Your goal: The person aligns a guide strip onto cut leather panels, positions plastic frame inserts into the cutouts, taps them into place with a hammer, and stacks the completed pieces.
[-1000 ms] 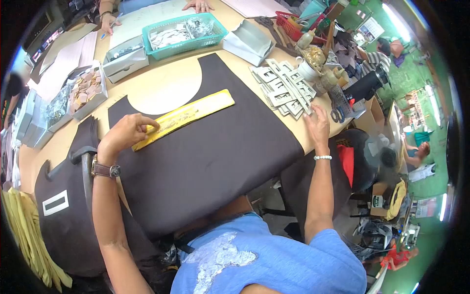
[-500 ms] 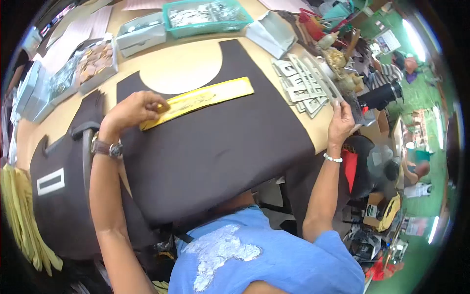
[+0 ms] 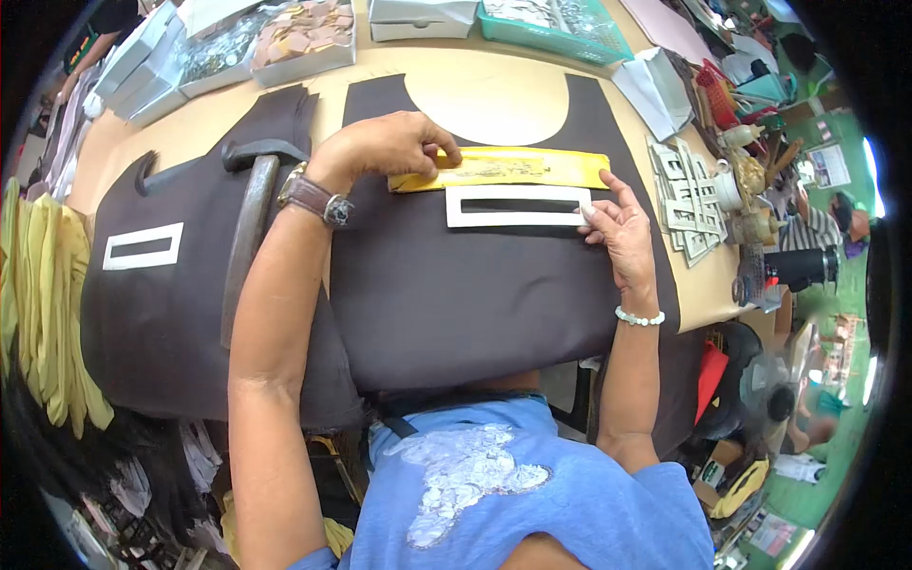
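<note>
A yellow strip (image 3: 513, 169) with worn markings lies across a dark brown cut piece of material (image 3: 456, 294) with a rounded cutout. My left hand (image 3: 391, 150) has its fingers curled on the strip's left end, thumb and fingertips closed there. Just below the strip is a white rectangular frame (image 3: 475, 218) with a long slot. Thumb and fingers of my right hand (image 3: 622, 228) pinch the frame's right end, while the index finger reaches up to the strip's right end. Another white frame (image 3: 142, 247) lies on a second dark piece (image 3: 190, 332) to the left.
A hammer (image 3: 249, 237) rests on the left dark piece. Several white frames (image 3: 686, 204) are piled at the right. Along the back stand a teal basket (image 3: 560, 38), white boxes (image 3: 418, 21) and a box of pinkish pieces (image 3: 304, 43). Yellow cloth strips (image 3: 47, 313) hang at the left.
My right hand has moved left from the pile of frames, bringing a white frame to just below the yellow strip. My left hand stays at the strip's left end. The view has shifted.
</note>
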